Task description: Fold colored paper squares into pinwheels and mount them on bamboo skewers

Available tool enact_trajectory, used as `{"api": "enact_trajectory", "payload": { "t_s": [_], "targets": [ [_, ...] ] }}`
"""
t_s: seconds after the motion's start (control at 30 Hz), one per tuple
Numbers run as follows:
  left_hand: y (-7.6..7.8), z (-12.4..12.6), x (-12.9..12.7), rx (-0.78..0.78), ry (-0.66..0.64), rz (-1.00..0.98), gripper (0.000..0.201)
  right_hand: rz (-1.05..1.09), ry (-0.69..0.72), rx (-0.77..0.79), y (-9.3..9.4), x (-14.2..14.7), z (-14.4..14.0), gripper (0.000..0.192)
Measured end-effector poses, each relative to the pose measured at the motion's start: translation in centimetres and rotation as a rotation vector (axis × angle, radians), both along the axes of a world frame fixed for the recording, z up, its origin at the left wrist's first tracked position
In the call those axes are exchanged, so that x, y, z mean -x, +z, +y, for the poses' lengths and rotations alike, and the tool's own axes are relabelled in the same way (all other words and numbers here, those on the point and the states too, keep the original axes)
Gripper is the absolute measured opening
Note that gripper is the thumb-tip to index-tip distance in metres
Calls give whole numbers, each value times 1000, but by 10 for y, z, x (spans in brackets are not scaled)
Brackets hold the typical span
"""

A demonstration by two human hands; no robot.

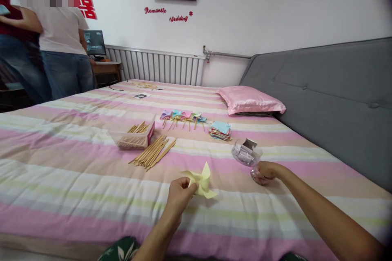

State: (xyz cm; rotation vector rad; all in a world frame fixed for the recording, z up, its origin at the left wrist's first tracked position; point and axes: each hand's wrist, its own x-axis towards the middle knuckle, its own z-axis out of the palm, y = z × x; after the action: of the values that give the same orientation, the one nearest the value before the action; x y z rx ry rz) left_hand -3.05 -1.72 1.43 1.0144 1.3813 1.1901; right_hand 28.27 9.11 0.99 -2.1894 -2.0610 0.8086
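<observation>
Low in the middle of the frame, the left hand (178, 193) pinches a yellow paper pinwheel (200, 180) between fingers and thumb, holding it just above the striped bedspread (61, 179). To the right of it, the right hand (267, 171) is curled down over something small and clear at the foot of a clear plastic container (246, 153); how tight that grip is I cannot tell, as the fingers hide what is under them. Above and left of the pinwheel lies a loose bundle of wooden sticks (153, 153), and just beyond it a box (134, 136) with more sticks in it. Further up the bed, near the centre, sits a row of finished pinwheels (183, 116) in pink and blue, with a stack of coloured paper (220, 130) to their right. A pink pillow (251, 100) rests by the grey headboard (330, 89) at right. In the upper left corner two people (61, 40) stand beside the bed.
</observation>
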Motion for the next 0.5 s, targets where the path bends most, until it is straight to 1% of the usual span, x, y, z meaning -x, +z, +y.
{"api": "enact_trajectory", "payload": {
  "t_s": [0.07,0.1,0.13,0.23,0.27,0.4,0.5],
  "targets": [
    [0,0,0,-5,-4,7,21,53,72,171,1,-4,1,25],
    [-1,1,0,-5,-5,11,20,79,101,228,2,-7,2,27],
    [-1,1,0,-2,-5,14,20,102,127,274,3,-10,3,26],
    [-3,2,1,8,0,9,19,142,180,393,2,-19,10,12],
    [-4,2,2,10,0,4,19,149,191,428,1,-22,13,11],
    [-6,3,2,8,-3,2,20,184,224,502,-5,-31,22,24],
    [-7,4,2,4,-11,7,20,215,250,507,-5,-37,23,22]
  ]
}}
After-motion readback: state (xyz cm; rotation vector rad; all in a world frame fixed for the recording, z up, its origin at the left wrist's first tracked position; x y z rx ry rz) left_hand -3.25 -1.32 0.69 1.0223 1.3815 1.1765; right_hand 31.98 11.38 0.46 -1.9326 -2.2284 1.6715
